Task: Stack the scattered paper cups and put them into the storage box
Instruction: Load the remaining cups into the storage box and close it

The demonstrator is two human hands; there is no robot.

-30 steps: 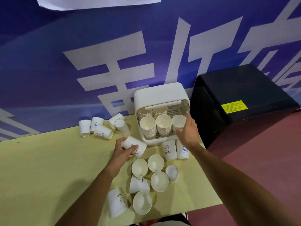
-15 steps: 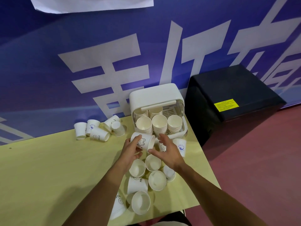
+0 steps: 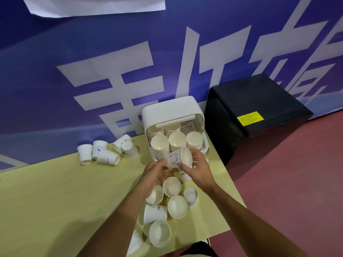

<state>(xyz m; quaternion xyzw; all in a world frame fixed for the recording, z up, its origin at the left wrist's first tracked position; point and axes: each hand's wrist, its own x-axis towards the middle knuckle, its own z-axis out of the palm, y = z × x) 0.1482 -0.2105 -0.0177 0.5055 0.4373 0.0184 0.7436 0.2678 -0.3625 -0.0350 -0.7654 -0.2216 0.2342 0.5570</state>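
Fingers of left hand (image 3: 153, 175) and right hand (image 3: 200, 172) grip paper cup (image 3: 175, 158) just before storage box (image 3: 172, 110).

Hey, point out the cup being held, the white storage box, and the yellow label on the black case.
held cup (image 3: 173, 158), head view, on its printed side wall.
storage box (image 3: 169, 110), head view, on its white top.
yellow label (image 3: 250, 118), head view, at its middle.

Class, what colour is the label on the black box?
The label is yellow; head view shows it best.
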